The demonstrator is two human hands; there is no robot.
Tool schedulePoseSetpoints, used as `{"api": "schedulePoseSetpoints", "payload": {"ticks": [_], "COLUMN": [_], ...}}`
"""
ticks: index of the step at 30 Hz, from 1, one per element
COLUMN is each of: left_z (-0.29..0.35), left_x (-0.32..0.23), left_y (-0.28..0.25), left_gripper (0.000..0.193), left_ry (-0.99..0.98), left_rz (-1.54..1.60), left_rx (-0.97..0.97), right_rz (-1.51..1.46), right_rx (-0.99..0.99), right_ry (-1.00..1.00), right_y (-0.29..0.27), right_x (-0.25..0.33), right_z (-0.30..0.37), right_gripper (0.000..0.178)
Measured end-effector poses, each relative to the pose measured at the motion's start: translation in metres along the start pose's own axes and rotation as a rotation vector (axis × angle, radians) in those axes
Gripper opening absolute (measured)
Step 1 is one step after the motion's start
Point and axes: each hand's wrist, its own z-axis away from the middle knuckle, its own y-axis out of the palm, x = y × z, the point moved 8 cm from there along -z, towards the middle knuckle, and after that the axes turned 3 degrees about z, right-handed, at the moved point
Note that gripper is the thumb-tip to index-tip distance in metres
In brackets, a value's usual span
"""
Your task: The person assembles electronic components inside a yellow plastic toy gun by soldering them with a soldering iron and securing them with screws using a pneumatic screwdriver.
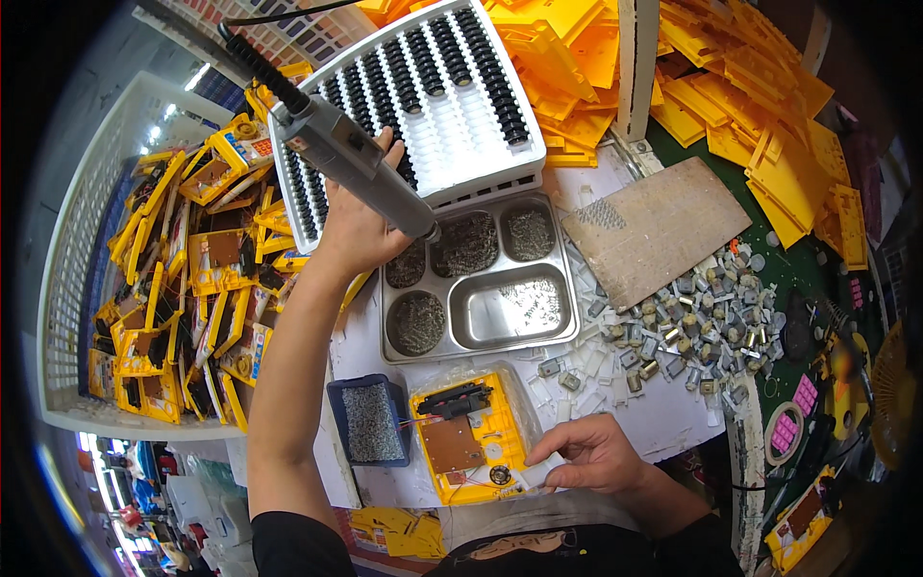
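**Hands: driver lifted, housing pinned, assembly mid-way**

Left hand point(361, 226) grips the grey electric screwdriver point(351, 159), raised over the steel screw tray point(478, 279). Right hand point(591, 452) rests fingers-down on the yellow housing point(471, 442) at the near bench edge. Brown board and black part sit inside; housing looks open. Finished units fill the left white basket point(72, 250).

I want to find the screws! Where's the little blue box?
In the head view, the blue box sits low and left of centre, beside the yellow case, under the left hand's forearm.
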Motion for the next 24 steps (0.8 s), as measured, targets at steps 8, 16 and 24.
{"api": "schedulePoseSetpoints", "payload": {"ticks": [8,16,24], "left_z": [-0.004,-0.017,-0.037], "left_x": [-0.006,0.006,0.033], "left_y": [-0.005,-0.013,0.001], "left_gripper": [0.077,0.087,0.099], "left_ry": [-0.001,-0.012,-0.185], "left_rz": [-0.016,0.071,0.096], "left_rx": [-0.019,-0.037,0.166], "right_rz": [0.051,-0.003,-0.005], "right_rx": [0.001,0.019,0.014], "right_ry": [-0.047,-0.009,-0.033], "right_y": [-0.005,-0.008,0.003], "right_x": [-0.001,0.000,0.005], "right_z": [-0.004,-0.008,0.007], "right_gripper": [0.030,0.029,0.028]}}
